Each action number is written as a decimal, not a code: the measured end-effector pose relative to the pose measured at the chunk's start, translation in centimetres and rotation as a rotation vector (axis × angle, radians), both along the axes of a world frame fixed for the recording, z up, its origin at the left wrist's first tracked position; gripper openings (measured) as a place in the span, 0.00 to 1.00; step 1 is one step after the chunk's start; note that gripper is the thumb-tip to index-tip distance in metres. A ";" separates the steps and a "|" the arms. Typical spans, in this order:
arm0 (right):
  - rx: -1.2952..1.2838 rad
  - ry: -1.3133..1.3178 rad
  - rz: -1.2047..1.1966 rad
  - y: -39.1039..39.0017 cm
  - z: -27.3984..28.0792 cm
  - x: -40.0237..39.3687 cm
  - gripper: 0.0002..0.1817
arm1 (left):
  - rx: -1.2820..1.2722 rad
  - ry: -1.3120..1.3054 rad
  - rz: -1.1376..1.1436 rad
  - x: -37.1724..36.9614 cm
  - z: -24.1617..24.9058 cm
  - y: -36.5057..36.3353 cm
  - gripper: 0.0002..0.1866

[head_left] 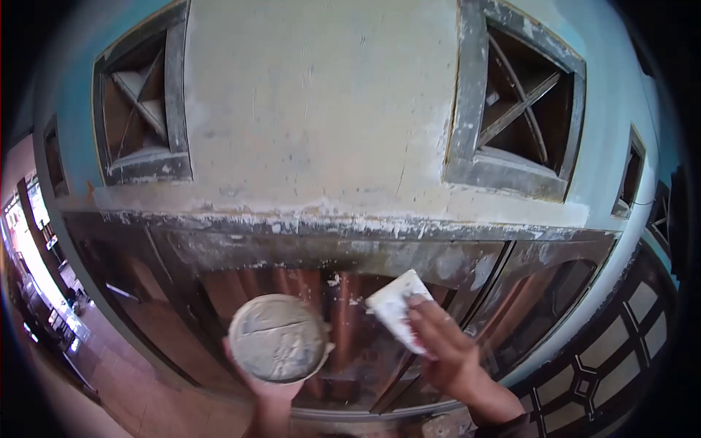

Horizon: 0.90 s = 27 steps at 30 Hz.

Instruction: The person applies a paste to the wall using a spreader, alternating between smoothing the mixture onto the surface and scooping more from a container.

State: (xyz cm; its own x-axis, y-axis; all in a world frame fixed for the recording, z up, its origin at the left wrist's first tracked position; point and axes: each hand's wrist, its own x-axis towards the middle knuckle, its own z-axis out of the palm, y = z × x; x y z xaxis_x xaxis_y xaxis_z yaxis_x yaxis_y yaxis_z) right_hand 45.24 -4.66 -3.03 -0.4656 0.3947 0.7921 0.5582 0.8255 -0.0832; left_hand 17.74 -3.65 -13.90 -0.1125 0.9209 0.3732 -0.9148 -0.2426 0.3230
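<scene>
A round pan (277,338) of putty is held from beneath by the left hand (269,387), its grip closed on the pan. Just right of the pan, a white scraper (395,306) is pinched in the right hand (447,350). Above the pan, a ledge (350,225) and patched wall (314,109) are seen.

No writing, label, brand or number can be read anywhere: the pale plastered wall (314,109), the grey vent frames (511,109) and the round putty-smeared pan (277,338) carry none.
</scene>
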 end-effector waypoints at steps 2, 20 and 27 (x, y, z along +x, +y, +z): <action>-0.239 0.107 0.048 -0.9 0.1 2.1 0.34 | 0.040 0.036 -0.229 2.2 -0.2 0.2 0.51; -0.159 -0.124 0.281 -2.0 0.0 3.8 0.24 | 0.004 -0.319 -0.502 11.4 -0.2 0.8 0.50; -0.158 -0.360 0.218 -0.7 -0.3 3.7 0.26 | -0.116 -0.105 -0.355 11.5 0.1 0.6 0.52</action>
